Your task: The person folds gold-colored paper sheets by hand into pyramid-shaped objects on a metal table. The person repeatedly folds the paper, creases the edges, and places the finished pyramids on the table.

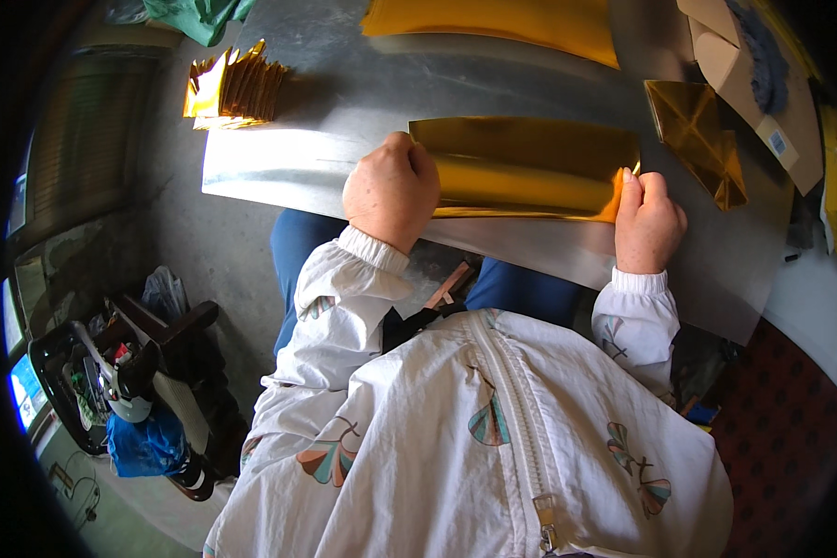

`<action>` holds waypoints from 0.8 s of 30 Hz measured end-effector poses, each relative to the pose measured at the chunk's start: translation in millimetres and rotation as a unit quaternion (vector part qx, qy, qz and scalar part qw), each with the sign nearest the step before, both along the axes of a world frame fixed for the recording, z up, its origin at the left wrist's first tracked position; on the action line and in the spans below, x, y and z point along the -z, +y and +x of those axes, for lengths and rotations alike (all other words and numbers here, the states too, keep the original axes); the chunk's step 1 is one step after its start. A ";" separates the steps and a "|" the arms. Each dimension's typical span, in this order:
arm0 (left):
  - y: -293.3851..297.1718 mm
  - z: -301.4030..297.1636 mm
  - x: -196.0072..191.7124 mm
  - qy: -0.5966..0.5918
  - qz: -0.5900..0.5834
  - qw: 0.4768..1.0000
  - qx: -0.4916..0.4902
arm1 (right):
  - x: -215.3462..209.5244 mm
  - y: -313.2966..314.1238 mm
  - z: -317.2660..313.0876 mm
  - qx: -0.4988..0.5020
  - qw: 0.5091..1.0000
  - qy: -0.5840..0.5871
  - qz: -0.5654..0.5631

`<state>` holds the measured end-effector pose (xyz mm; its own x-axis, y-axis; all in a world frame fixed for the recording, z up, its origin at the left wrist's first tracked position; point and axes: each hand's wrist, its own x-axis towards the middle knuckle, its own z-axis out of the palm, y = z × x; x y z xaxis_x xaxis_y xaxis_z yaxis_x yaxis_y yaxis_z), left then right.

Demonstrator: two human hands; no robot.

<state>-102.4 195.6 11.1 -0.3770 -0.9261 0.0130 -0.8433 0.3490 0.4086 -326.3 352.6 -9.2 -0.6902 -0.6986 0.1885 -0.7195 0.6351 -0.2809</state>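
A long strip of shiny gold foil paper (pixel 530 172) lies across the near part of the metal tabletop, its near edge bent up and over. My left hand (pixel 391 191) is closed at the strip's left end, its fingertips mostly hidden behind the fist. At the right end, my right hand (pixel 651 219) pinches the near corner between thumb and bent fingers. Beyond the strip lies a larger flat gold sheet (pixel 502 23), cut off by the top of the view. A folded gold foil piece (pixel 697 139) with crossing creases rests to the right.
A bundle of folded gold pieces (pixel 235 88) stands at the table's left. An open cardboard box (pixel 763 102) with dark cloth sits at the far right. Green plastic (pixel 195 17) shows at the top left. On the floor side, a dark cart (pixel 139 363) holds a blue bag.
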 end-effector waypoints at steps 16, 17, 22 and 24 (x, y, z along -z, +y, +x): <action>-0.3 -2.2 -2.1 -0.005 0.027 1.000 -0.009 | 1.1 -0.6 0.4 0.009 1.000 0.011 0.005; -0.4 -2.0 -1.3 -0.004 0.033 0.999 -0.015 | 1.2 -1.0 0.5 0.010 1.000 0.016 0.006; -1.9 0.7 1.4 -0.021 0.032 0.999 -0.023 | 2.5 -3.1 3.8 -0.010 0.999 0.027 -0.035; -3.3 0.1 2.6 -0.009 0.048 0.999 -0.022 | 3.2 -2.3 2.4 -0.001 0.999 0.045 -0.025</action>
<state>-102.3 192.3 8.5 -0.3348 -0.9386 -0.0831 -0.8646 0.2709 0.4232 -323.9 350.3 -12.4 -0.6673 -0.6886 0.2840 -0.7448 0.6202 -0.2463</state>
